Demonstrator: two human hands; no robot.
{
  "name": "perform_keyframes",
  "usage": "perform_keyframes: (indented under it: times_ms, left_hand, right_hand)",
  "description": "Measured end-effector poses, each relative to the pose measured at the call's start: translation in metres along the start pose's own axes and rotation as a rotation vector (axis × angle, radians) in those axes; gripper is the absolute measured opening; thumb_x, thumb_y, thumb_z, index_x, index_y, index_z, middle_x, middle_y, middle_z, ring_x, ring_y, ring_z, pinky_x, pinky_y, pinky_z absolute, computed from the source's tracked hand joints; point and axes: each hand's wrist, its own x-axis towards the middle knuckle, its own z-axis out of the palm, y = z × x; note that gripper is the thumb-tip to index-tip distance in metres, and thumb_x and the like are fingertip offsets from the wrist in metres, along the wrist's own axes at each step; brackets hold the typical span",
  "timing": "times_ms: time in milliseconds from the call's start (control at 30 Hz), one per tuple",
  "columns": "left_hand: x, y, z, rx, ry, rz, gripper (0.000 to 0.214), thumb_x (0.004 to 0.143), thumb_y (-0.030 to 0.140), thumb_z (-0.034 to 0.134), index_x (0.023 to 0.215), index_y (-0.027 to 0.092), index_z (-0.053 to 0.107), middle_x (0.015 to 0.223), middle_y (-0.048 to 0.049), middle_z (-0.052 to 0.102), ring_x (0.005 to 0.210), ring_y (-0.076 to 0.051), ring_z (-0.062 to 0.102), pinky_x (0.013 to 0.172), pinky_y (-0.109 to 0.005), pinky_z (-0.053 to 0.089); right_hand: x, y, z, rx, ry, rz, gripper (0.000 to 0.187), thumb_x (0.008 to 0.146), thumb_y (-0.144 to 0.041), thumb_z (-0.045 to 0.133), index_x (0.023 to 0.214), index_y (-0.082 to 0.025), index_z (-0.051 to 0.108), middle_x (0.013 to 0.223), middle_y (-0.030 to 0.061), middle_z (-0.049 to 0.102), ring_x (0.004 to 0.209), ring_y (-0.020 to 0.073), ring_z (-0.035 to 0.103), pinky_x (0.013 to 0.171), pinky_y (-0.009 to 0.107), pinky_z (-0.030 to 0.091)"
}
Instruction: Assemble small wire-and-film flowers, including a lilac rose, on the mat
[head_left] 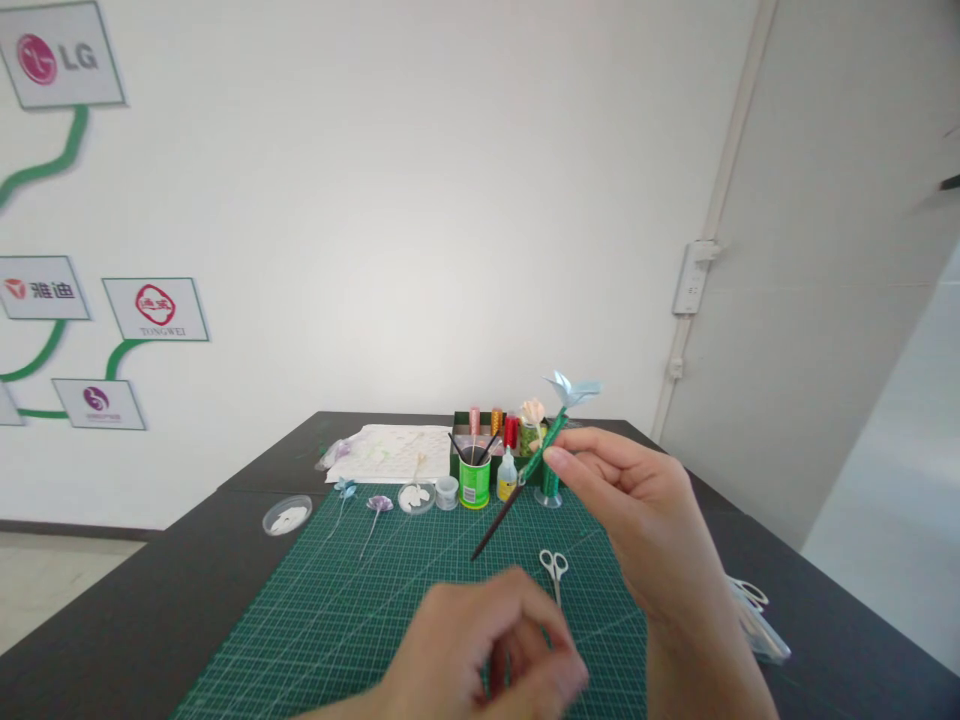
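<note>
My right hand point(637, 510) pinches a dark stick point(495, 528) near its upper part, where green thread point(537, 455) is wrapped around it. A pale blue flower point(571, 390) tops the stick, which slants with its dark tip down to the left. My left hand point(487, 650) is low in front, blurred, its fingers curled with thumb and forefinger together; whatever they hold, if anything, cannot be made out. Between the hands and the mat's back edge lie white-handled scissors point(555, 570). Behind the stick stands a green thread spool point(551, 482), partly hidden.
A green cutting mat point(300, 620) covers the dark table. Along its back stand a green can point(474, 480) with dark sticks, a glue bottle point(507, 476) and small tubs point(447, 492). Wire-stemmed flowers point(380, 504) lie left. A plastic packet point(765, 630) lies right.
</note>
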Motion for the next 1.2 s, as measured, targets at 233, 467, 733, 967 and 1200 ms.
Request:
perform_keyframes:
  times_ms: [233,467,733,967,1200]
  left_hand:
    - [0.021,0.008,-0.035,0.275,0.723,0.225,0.020,0.104,0.035,0.051,0.107,0.023,0.067,0.101,-0.0044,0.070,0.093,-0.017,0.064,0.086,-0.029,0.051]
    - [0.034,0.036,-0.035,-0.221,0.191,0.058,0.044,0.107,0.051,0.040,0.087,0.018,0.063,0.078,-0.0040,0.065,0.062,-0.013,0.061,0.051,-0.023,0.050]
    - [0.034,0.038,-0.036,0.001,0.381,0.141,0.041,0.103,0.042,0.050,0.070,0.019,0.059,0.064,0.0009,0.059,0.053,-0.010,0.040,0.050,-0.023,0.034]
    - [0.036,0.039,-0.035,0.123,0.556,0.216,0.027,0.099,0.035,0.054,0.082,0.019,0.067,0.071,-0.0004,0.069,0.058,-0.011,0.053,0.055,-0.024,0.041]
    - [0.037,0.035,-0.042,0.212,0.661,0.220,0.019,0.098,0.032,0.056,0.090,0.020,0.069,0.069,0.0013,0.069,0.057,-0.011,0.057,0.056,-0.023,0.044]
  right_hand:
    - [-0.003,-0.002,0.006,0.056,-0.170,0.036,0.025,0.085,-0.042,0.075,0.079,-0.018,0.079,0.049,-0.0043,0.044,0.048,0.0100,0.036,0.047,0.025,0.032]
    - [-0.004,-0.006,0.011,0.209,-0.249,0.021,0.029,0.088,-0.043,0.073,0.073,-0.019,0.076,0.054,-0.0005,0.058,0.049,0.0121,0.050,0.051,0.027,0.044]
    - [-0.005,-0.004,0.012,0.012,-0.076,-0.085,0.022,0.084,-0.037,0.074,0.069,-0.021,0.080,0.051,-0.0007,0.048,0.056,0.0144,0.046,0.049,0.026,0.038]
    - [-0.014,-0.008,0.018,-0.229,0.114,-0.222,0.029,0.089,-0.032,0.069,0.065,-0.019,0.080,0.047,-0.0026,0.041,0.048,0.0106,0.033,0.045,0.025,0.029]
    - [-0.024,-0.018,0.015,-0.370,0.045,-0.322,0.021,0.089,-0.032,0.068,0.091,-0.025,0.088,0.049,-0.0013,0.056,0.043,0.0118,0.044,0.043,0.023,0.037]
